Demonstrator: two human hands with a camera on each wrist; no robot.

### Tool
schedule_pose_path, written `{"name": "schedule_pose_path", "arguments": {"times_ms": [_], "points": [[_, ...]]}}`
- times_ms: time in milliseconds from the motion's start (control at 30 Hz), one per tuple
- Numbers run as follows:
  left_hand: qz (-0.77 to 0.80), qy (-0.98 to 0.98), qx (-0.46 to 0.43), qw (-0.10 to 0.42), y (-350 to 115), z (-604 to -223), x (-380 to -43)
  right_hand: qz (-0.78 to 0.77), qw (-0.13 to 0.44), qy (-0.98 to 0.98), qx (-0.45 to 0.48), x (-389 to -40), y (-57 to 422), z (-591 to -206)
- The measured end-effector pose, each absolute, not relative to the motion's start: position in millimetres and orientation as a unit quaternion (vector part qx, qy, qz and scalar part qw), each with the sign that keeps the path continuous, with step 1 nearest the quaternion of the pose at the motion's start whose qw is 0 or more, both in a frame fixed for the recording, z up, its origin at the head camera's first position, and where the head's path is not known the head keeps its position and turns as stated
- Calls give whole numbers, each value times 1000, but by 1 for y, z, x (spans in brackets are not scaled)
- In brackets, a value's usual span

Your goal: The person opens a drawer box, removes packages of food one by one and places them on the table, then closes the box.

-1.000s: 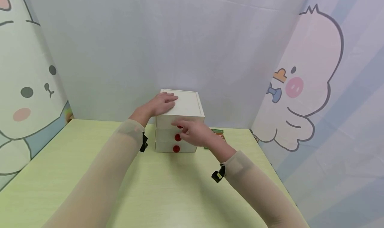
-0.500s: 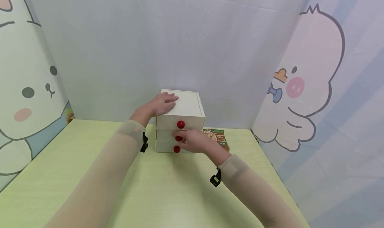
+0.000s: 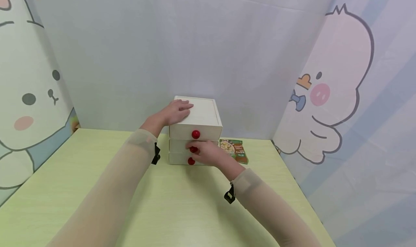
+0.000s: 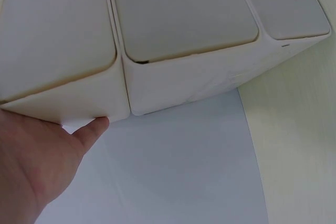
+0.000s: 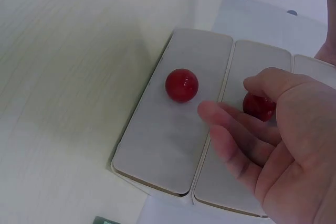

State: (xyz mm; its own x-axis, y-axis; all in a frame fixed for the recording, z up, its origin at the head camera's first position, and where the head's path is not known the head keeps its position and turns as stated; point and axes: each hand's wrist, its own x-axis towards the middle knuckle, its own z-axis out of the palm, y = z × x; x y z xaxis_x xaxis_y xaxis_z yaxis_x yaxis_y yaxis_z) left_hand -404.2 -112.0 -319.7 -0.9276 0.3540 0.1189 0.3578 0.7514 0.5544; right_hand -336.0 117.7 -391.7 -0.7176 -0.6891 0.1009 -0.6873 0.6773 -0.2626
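Note:
In the head view, a white cabinet (image 3: 203, 111) with three stacked drawers stands by the back wall. Each drawer front has a red round knob. My left hand (image 3: 172, 112) rests on the cabinet's top at its left side, fingers spread. The left wrist view shows that hand (image 4: 39, 156) against the cabinet's top. My right hand (image 3: 209, 153) is at the middle drawer, thumb and fingers curved round its knob (image 5: 258, 107). The bottom knob (image 5: 182, 85) is untouched beside the fingertips. Above the right hand is the top knob (image 3: 195, 134). All the drawers look pushed in.
A green and brown food packet (image 3: 237, 151) with a printed picture lies flat, just right of the cabinet. The light green table (image 3: 162, 211) stretches forward. Pale curtains (image 3: 130, 52) with cartoon animals stand behind and at both sides.
My right hand has moved down from the top knob to the middle one, uncovering the top knob and more of the packet. The left hand has stayed in place.

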Motion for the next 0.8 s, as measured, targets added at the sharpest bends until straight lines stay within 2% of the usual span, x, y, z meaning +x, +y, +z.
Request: {"name": "schedule_pose_path", "arguments": {"times_ms": [800], "points": [[-294, -938, -186, 4, -112, -318, -401, -123, -43, 907, -401, -338, 116, -398]]}}
